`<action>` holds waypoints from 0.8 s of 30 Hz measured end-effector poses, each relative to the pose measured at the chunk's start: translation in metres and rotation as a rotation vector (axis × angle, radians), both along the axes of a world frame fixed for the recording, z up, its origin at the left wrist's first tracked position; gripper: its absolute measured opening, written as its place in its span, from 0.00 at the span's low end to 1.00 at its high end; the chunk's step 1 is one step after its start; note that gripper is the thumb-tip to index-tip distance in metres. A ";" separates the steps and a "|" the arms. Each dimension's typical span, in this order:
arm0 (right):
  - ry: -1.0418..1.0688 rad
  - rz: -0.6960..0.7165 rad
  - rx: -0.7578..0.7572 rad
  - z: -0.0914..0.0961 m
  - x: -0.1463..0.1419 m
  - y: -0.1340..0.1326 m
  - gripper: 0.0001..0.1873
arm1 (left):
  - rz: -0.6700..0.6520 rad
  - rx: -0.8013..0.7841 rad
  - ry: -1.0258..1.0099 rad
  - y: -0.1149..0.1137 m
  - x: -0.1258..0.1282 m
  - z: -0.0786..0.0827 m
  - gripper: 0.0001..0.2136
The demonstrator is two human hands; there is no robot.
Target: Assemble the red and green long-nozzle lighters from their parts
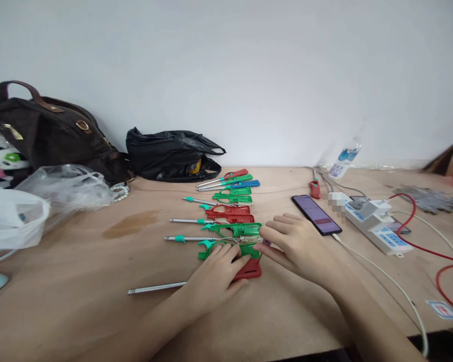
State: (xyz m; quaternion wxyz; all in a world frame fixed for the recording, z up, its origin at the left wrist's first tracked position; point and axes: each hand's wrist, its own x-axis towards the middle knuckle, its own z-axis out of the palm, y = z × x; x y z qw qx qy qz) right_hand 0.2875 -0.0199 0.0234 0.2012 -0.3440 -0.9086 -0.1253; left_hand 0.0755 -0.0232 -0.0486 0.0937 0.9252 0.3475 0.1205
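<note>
L fingers (226, 251) gripping red lighter (252, 270) — tube (156, 288) pts left, axis approx crosswise — R fingers (275, 235) curled, can't tell hold.

Workshop-like tabletop (79, 281) with lighter casings (245, 230)

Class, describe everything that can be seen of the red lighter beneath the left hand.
The red lighter lies flat on the table, its straight silvery tube, metal by its look, pointing left. Its red, plastic-looking handle has a dark slot. The left hand covers its middle, hiding any parts there. The right hand is close to the handle's right end; whether it touches is unclear.
</note>
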 end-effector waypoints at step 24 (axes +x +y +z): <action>-0.365 -0.034 0.029 0.018 0.003 -0.006 0.07 | -0.007 0.038 -0.027 0.001 -0.001 -0.003 0.15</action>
